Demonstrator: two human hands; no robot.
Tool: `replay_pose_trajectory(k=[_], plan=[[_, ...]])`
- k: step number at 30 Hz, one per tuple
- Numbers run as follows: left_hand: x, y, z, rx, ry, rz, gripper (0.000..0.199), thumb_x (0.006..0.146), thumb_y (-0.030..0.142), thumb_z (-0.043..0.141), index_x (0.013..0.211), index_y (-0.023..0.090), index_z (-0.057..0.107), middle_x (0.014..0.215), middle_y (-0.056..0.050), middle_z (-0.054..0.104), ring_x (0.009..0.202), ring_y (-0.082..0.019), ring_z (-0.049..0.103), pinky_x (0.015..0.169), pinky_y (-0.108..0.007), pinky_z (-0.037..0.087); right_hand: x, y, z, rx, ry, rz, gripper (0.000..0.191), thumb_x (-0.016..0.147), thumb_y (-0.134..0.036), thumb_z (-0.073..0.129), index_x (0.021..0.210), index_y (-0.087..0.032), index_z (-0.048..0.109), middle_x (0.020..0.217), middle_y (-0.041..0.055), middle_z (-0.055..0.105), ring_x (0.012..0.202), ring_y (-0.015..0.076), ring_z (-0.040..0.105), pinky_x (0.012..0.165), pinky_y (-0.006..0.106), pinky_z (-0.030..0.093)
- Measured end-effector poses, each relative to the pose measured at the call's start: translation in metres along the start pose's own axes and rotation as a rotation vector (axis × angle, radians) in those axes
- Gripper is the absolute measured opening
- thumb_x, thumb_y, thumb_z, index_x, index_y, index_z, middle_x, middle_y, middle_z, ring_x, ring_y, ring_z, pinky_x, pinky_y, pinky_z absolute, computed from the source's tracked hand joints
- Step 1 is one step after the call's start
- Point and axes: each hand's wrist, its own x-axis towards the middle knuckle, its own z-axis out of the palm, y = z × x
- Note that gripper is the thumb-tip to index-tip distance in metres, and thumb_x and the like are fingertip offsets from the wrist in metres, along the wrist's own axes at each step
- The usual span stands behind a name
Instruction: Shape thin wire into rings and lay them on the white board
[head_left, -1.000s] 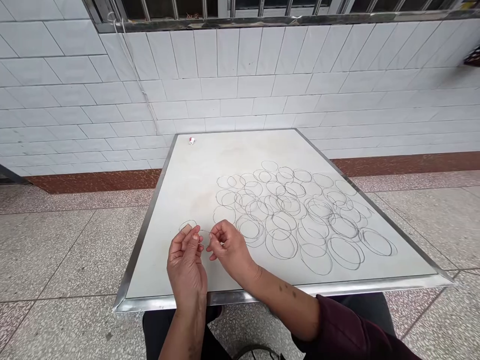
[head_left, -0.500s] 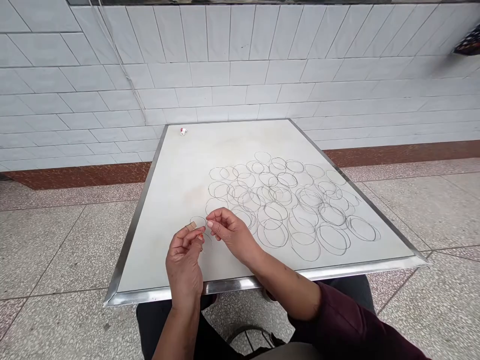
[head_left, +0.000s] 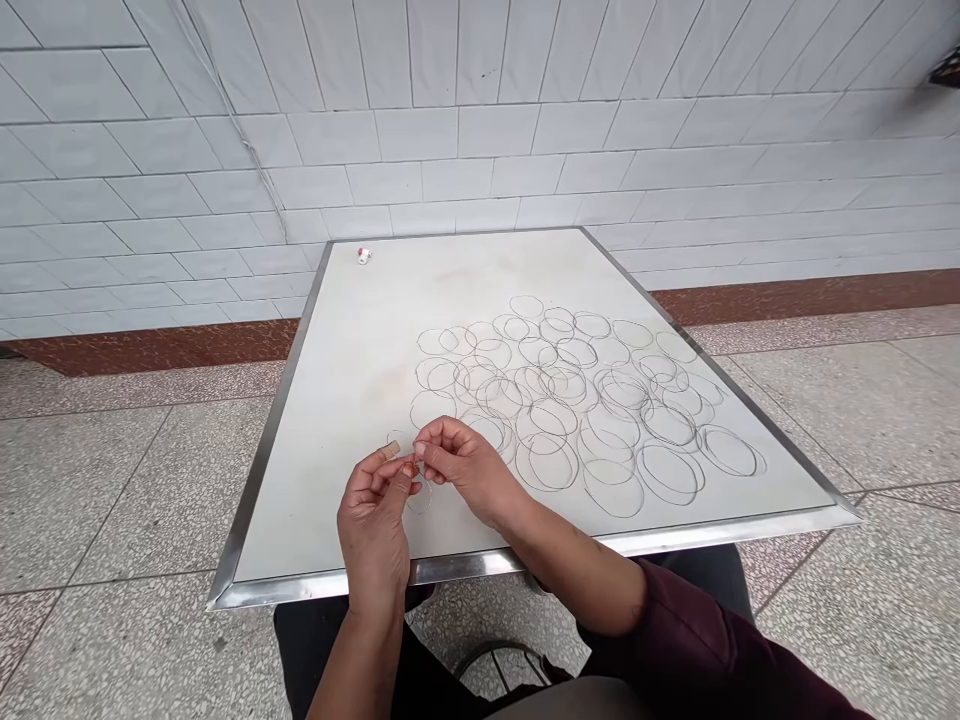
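Head view: looks forward and down at a white table [head_left: 337, 400] with a steel edge strip [head_left: 480, 566]; the seated person's forearms come in over the strip.

Grip, left: left hand [head_left: 373, 520] is closed, fingers curled upward, pinching wire at the fingertips near the table's front edge; a tan adhesive plaster [head_left: 388, 451] covers part of one finger.

Grip, right: right hand [head_left: 457, 465] is closed too, fingertips meeting the left hand's fingers at the same pinch, just above the tabletop.

Held item: thin wire loop [head_left: 420, 497] hangs just below the pinch. A small wire arc [head_left: 394, 438] rises beyond the left hand; one piece or two, cannot tell.

Loose items: overlapping wire rings [head_left: 570, 400] lie flat across the table's middle and right, touching the right hand's knuckles at their near edge. A small white-and-red object [head_left: 364, 255] sits by the table's far edge.

Around: maroon sleeve [head_left: 675, 640] on the right forearm; white tile wall [head_left: 450, 130] behind the table; speckled terrazzo floor [head_left: 135, 480] beneath it.
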Motion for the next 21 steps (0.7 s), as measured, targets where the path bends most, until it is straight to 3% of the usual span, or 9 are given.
replay_pose_trajectory(k=[5, 10, 21], plan=[[0.0, -0.001, 0.001, -0.002, -0.008, 0.005, 0.04, 0.071, 0.029, 0.083, 0.107, 0.017, 0.07, 0.083, -0.002, 0.075, 0.076, -0.017, 0.071, 0.087, -0.038, 0.054, 0.002, 0.003, -0.002, 0.035, -0.018, 0.052, 0.021, 0.078, -0.037, 0.073, 0.082, -0.02, 0.061, 0.065, -0.0044, 0.064, 0.061, 0.0122, 0.064, 0.056, 0.023, 0.038], [-0.001, -0.002, 0.002, 0.08, -0.003, 0.011, 0.043, 0.07, 0.028, 0.084, 0.109, 0.018, 0.071, 0.09, -0.005, 0.077, 0.081, -0.018, 0.072, 0.094, -0.039, 0.052, 0.004, 0.005, -0.001, 0.014, 0.038, 0.039, 0.02, 0.077, -0.035, 0.072, 0.081, -0.02, 0.06, 0.063, -0.0048, 0.063, 0.058, 0.0117, 0.063, 0.05, 0.022, 0.033], [-0.004, 0.003, 0.002, 0.194, -0.019, 0.014, 0.041, 0.071, 0.032, 0.082, 0.109, 0.019, 0.072, 0.09, -0.004, 0.077, 0.083, -0.018, 0.072, 0.089, -0.038, 0.055, 0.001, 0.015, 0.003, -0.05, 0.12, -0.006, 0.015, 0.081, -0.033, 0.067, 0.08, -0.02, 0.059, 0.062, -0.0049, 0.061, 0.058, 0.0112, 0.06, 0.051, 0.022, 0.04]])
